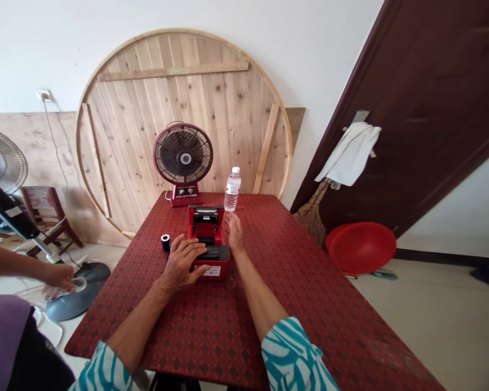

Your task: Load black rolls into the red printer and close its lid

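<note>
Printer [218, 254], partly hidden, left hand [182, 262] across

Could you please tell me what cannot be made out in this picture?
Head view: lettering on the label of the red machine: too small.
Head view: part of the red machine's left side: hidden by the left hand.
Head view: the bottle's lettering: too small.
Head view: the standing fan's full head: cut off by the left edge.

That's 1 small red machine [217, 239] with black upper panels, sitting upright on the tabletop [287, 260]. Its lid [206, 221] stands raised at the far edge, showing 1 silvery bar [206, 212] across the black inside; a white label [212, 271] marks the near face.
</note>
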Motion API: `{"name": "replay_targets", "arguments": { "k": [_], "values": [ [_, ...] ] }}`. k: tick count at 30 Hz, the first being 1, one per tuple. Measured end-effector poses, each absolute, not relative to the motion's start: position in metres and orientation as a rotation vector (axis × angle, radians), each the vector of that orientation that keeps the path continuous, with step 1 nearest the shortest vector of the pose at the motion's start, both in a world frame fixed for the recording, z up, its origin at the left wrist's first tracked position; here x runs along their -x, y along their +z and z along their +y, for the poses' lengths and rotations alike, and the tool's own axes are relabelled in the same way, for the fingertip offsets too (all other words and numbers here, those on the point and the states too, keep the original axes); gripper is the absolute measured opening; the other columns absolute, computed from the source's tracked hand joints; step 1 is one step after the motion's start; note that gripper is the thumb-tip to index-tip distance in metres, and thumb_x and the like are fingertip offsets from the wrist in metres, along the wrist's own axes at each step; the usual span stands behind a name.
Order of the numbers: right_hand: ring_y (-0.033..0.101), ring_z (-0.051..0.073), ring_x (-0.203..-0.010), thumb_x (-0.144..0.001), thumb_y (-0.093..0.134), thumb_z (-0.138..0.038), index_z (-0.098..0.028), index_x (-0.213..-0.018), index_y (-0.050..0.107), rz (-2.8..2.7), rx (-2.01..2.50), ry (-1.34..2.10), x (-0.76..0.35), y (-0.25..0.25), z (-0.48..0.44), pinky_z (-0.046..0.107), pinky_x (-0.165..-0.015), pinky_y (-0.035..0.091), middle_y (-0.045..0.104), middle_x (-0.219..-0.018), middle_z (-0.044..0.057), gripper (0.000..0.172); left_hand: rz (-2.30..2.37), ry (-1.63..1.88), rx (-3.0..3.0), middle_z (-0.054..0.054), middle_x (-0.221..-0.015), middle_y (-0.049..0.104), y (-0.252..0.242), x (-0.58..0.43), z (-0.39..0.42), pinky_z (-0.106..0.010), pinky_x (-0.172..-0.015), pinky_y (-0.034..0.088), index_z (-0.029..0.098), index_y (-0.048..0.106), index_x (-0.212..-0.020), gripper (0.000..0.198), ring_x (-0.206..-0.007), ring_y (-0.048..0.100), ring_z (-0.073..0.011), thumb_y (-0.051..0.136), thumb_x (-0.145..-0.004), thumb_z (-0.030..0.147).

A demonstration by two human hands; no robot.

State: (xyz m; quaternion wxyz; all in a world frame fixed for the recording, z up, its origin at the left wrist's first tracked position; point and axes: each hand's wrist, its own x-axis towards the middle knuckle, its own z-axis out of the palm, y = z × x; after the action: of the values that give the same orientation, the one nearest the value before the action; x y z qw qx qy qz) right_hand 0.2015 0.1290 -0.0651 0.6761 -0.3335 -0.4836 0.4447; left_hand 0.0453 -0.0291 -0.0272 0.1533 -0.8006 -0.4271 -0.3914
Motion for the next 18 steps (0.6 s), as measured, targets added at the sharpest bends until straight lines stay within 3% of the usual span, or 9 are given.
{"name": "replay_targets", "arguments": {
  "k": [5,12,18],
  "values": [
    [0.061,0.023,-0.109,-0.083,0.044,-0.059,-0.023,-0.112,0.062,-1.163,0.762,1.104,-0.200,-0.037,0.137,0.042,-0.096,0.047,0.068,-0.116,0.006,0.049,-1.232,-1.099,2.303,-0.008,-0.112,0.072,-0.028,-0.045,-0.029,-0.050,-0.115,0.019,0.021,0.066,-0.112,0.033,-0.110,0.062,-0.0238,0.061,-0.086,0.041],
    [0.061,0.022,-0.102,-0.084,0.042,-0.059,-0.022,-0.095,0.068,-1.252,0.785,0.951,-0.207,-0.043,0.111,0.040,-0.096,0.046,0.069,-0.105,0.006,0.046,-1.196,-1.089,2.252,-0.009,-0.115,0.069,-0.027,-0.043,-0.031,-0.050,-0.112,0.025,0.022,0.067,-0.111,0.032,-0.112,0.059,-0.0244,0.061,-0.086,0.041],
    [0.058,0.021,-0.111,-0.088,0.038,-0.053,-0.023,-0.089,0.067,-1.272,0.775,0.842,-0.211,-0.053,0.086,0.038,-0.097,0.044,0.065,-0.112,0.007,0.042,-1.262,-1.084,2.122,-0.013,-0.138,0.051,-0.029,-0.041,-0.033,-0.051,-0.109,0.030,0.024,0.069,-0.107,0.035,-0.131,0.040,-0.0319,0.066,-0.080,0.046]
  ]
}}
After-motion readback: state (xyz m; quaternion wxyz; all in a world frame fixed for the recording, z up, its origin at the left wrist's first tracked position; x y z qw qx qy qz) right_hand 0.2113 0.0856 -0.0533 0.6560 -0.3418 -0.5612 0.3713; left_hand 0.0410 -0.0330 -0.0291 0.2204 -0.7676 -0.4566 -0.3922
